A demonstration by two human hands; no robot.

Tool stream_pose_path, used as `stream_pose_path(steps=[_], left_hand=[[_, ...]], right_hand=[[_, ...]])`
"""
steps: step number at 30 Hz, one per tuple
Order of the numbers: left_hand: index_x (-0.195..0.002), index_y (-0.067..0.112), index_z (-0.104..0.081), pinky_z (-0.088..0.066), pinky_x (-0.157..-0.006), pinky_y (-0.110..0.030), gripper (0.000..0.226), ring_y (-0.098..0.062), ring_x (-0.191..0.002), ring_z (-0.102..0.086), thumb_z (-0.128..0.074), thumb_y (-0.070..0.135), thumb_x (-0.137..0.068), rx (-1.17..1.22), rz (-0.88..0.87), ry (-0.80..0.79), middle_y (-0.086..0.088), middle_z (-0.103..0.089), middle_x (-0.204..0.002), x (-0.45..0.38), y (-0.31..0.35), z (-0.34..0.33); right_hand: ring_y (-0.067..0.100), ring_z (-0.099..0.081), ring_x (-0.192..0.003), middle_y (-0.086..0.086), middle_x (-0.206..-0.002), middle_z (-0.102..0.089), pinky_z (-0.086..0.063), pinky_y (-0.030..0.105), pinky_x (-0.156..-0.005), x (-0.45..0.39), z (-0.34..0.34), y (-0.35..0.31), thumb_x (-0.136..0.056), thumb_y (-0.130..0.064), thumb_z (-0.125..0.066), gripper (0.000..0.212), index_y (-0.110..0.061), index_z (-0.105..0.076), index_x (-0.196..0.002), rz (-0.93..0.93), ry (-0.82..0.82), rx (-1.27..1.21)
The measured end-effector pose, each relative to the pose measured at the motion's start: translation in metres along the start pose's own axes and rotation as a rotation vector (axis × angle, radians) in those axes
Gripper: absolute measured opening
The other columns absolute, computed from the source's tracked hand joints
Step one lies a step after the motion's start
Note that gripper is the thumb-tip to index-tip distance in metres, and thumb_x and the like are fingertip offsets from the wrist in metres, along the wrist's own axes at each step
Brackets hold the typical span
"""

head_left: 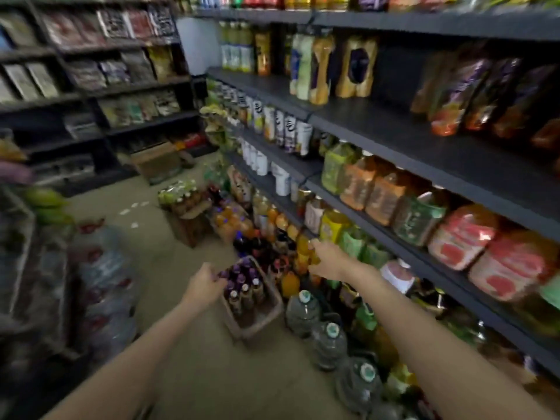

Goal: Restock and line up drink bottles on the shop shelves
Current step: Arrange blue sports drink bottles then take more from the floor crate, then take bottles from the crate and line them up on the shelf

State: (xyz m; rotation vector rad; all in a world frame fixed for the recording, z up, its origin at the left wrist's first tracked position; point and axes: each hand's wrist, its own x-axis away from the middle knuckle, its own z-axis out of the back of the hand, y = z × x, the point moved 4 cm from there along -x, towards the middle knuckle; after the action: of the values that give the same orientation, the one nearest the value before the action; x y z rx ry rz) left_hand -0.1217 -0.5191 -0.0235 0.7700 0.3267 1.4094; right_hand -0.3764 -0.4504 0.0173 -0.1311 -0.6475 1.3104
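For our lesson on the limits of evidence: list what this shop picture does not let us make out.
- Head view, labels on the dark bottles in the basket: blurred, unreadable.
- Right hand grip on the orange bottle: fingers hidden behind the hand.
- Left hand: fingertips blurred at the basket's edge, contact unclear.
- Water jugs: row cut off by the bottom edge.

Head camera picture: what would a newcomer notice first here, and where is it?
First, the two bare arms reaching forward: the left hand is at a basket of purple-capped bottles on the floor, the right hand grips an orange bottle at the low shelf. Next, the long dark shelves on the right, packed with colourful drink bottles, with big clear water jugs on the floor below.
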Motion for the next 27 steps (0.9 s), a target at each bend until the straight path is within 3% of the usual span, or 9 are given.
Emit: stream_pose_path(steps=[3,7,13,17,23,27], left_hand=[[-0.111,-0.005,-0.052,-0.041,-0.081,-0.033,0.028,-0.034,-0.103,-0.06,-0.059,0.005,-0.086,-0.02,0.072,0.028,-0.022,-0.065,-0.105,-0.04,-0.036,0.029],[-0.114,-0.004,-0.051,-0.04,-0.082,-0.031,0.031,-0.032,-0.104,-0.059,-0.059,0.007,-0.086,-0.06,0.126,-0.008,-0.016,-0.064,-0.107,-0.096,-0.07,0.033],[-0.117,0.004,-0.049,-0.042,-0.074,-0.029,0.032,-0.03,-0.093,-0.061,-0.056,0.008,-0.086,-0.076,0.201,-0.098,-0.006,-0.06,-0.088,-0.214,-0.116,0.017],[-0.119,0.002,-0.048,-0.043,-0.082,-0.033,0.034,-0.032,-0.099,-0.06,-0.055,0.009,-0.087,-0.122,0.257,-0.177,-0.011,-0.063,-0.098,-0.301,-0.151,0.003],[-0.12,0.004,-0.047,-0.046,-0.081,-0.036,0.032,-0.037,-0.095,-0.061,-0.051,0.008,-0.089,-0.075,0.303,-0.238,-0.018,-0.065,-0.098,-0.405,-0.203,-0.053],[-0.124,0.006,-0.047,-0.038,-0.065,-0.028,0.035,-0.03,-0.083,-0.06,-0.047,-0.001,-0.089,-0.056,0.324,-0.287,-0.01,-0.057,-0.088,-0.454,-0.266,-0.124]], right_hand=[[0.03,-0.033,-0.134,0.013,-0.151,-0.023,-0.039,0.033,-0.097,-0.061,-0.02,-0.025,-0.095,-0.023,-0.051,0.062,-0.009,-0.02,-0.147,-0.016,-0.087,0.014],[0.034,-0.041,-0.124,0.019,-0.141,-0.033,-0.041,0.034,-0.088,-0.145,-0.055,-0.04,-0.095,-0.019,-0.05,0.048,-0.004,-0.031,-0.136,-0.033,-0.182,0.061],[0.035,-0.042,-0.123,0.018,-0.135,-0.039,-0.039,0.036,-0.095,-0.292,-0.114,-0.035,-0.092,-0.018,-0.052,0.047,-0.005,-0.036,-0.133,-0.082,-0.314,0.027],[0.034,-0.049,-0.12,0.016,-0.131,-0.046,-0.044,0.036,-0.093,-0.389,-0.168,-0.027,-0.082,-0.022,-0.061,0.045,-0.01,-0.046,-0.123,-0.113,-0.382,0.018],[0.032,-0.049,-0.117,0.017,-0.125,-0.052,-0.039,0.035,-0.093,-0.481,-0.244,-0.02,-0.085,-0.017,-0.061,0.041,-0.005,-0.048,-0.122,-0.149,-0.401,-0.063],[0.03,-0.05,-0.117,0.015,-0.124,-0.053,-0.036,0.03,-0.09,-0.532,-0.343,0.01,-0.083,-0.017,-0.064,0.047,-0.008,-0.049,-0.127,-0.152,-0.417,-0.119]])
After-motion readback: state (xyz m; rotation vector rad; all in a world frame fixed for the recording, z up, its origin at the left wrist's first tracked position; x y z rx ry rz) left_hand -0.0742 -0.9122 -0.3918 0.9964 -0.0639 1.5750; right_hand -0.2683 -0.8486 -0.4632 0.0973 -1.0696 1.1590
